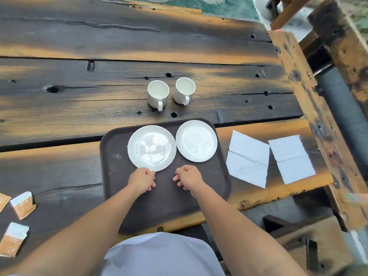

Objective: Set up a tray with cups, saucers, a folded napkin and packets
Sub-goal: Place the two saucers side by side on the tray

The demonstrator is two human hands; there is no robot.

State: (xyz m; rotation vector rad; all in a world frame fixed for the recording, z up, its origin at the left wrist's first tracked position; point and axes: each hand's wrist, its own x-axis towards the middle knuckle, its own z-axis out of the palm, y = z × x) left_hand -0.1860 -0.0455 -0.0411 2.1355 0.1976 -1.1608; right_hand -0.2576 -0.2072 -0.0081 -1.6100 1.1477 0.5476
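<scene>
A dark brown tray [165, 204] lies at the table's near edge. Two white saucers rest side by side on its far half: a left saucer [152, 147] and a right saucer [196, 140]. My left hand [142, 180] is curled just at the near rim of the left saucer, fingertips touching or almost touching it. My right hand [188, 177] hovers over the bare tray, fingers loosely bent, holding nothing. Two white cups [158, 94] [184, 90] stand on the table beyond the tray. Two unfolded white napkins [248, 158] [291, 158] lie right of the tray. Orange-and-white packets [23, 204] [14, 239] lie at left.
The table [99, 46] is rough dark and orange wood with holes and gaps. A wooden bench or frame [310, 96] runs along the right side. A third packet [3, 201] shows at the left frame edge.
</scene>
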